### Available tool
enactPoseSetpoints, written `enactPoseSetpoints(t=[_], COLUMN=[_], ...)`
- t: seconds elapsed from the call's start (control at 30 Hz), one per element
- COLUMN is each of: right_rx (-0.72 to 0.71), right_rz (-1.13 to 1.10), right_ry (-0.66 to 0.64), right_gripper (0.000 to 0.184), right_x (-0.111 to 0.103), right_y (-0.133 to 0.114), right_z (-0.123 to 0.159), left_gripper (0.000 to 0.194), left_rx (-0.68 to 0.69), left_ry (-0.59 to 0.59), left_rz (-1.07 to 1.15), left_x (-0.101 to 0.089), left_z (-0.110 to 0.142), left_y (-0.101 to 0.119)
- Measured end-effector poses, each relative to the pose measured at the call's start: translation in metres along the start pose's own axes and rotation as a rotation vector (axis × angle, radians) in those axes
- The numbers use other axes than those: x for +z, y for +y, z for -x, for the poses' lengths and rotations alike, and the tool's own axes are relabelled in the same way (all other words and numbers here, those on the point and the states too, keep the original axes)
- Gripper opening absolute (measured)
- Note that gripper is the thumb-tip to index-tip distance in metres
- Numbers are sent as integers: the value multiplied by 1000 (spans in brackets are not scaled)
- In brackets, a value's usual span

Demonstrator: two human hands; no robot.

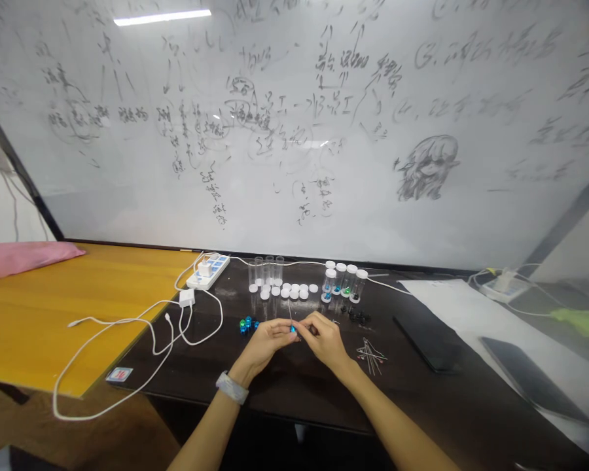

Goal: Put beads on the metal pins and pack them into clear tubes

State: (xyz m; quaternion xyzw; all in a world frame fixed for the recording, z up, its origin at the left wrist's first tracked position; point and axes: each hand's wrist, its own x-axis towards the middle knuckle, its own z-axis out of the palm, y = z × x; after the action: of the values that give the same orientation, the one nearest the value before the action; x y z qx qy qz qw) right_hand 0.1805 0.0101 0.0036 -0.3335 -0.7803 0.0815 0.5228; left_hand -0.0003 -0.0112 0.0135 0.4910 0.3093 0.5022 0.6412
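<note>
My left hand [269, 343] and my right hand [324, 341] meet over the dark table [269, 396]. Between the fingertips of my left hand is a small shiny blue ball [293, 329]. A thin metal pin [289, 309] points up just behind it. The fingers of my right hand pinch together against the ball's right side; what they hold is hidden. Several shiny blue and green balls [248, 323] lie left of my left hand. Small black pieces [357, 316] are scattered beyond my right hand, and a loose pile of thin metal pins [372, 356] lies to its right.
White caps [294, 291] lie in rows behind the hands. Clear tubes [269, 269] stand behind them, and filled capped tubes [344, 281] stand to the right. A power strip [209, 271] with white cables is at left. Phones [533, 376] lie at right.
</note>
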Motion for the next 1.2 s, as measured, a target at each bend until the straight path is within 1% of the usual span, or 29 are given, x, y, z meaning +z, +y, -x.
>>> enactPoseSetpoints(t=[0.1, 0.17, 0.33, 0.4, 0.47, 0.57, 0.63, 0.73, 0.87, 1.07, 1.2], right_rx=[14, -1, -133, -166, -206, -252, -249, -232, -210, -191, -193], right_rz=[20, 40, 129, 157, 191, 297, 388, 465, 454, 429, 437], right_ry=[12, -15, -188, -256, -289, -288, -296, -296, -297, -287, -301], right_gripper=[25, 23, 21, 23, 28, 29, 28, 32, 35, 33, 35], right_x=[4, 5, -1, -7, -12, -16, -17, -16, -13, -11, -11], right_y=[0, 2, 2, -1, -2, -1, 2, 5, 4, 3, 4], right_z=[1, 2, 0, -2, -4, -6, -6, -6, -4, -3, -4], left_gripper=[39, 39, 41, 41, 41, 42, 43, 42, 39, 39, 38], left_rx=[4, -6, -23, -24, -25, -36, -37, -25, 6, 6, 24], left_ry=[1, 1, 27, 35, 44, 61, 64, 63, 77, 99, 136], left_rz=[-1, 11, 65, 78, 87, 82, 62, 29, -15, -31, -69], left_x=[-1, -1, -3, -4, -5, -7, -7, -8, -10, -11, -10], left_z=[0, 0, -2, -2, -3, -4, -4, -4, -4, -6, -6], left_y=[0, -1, -4, -5, -7, -8, -8, -9, -12, -14, -15])
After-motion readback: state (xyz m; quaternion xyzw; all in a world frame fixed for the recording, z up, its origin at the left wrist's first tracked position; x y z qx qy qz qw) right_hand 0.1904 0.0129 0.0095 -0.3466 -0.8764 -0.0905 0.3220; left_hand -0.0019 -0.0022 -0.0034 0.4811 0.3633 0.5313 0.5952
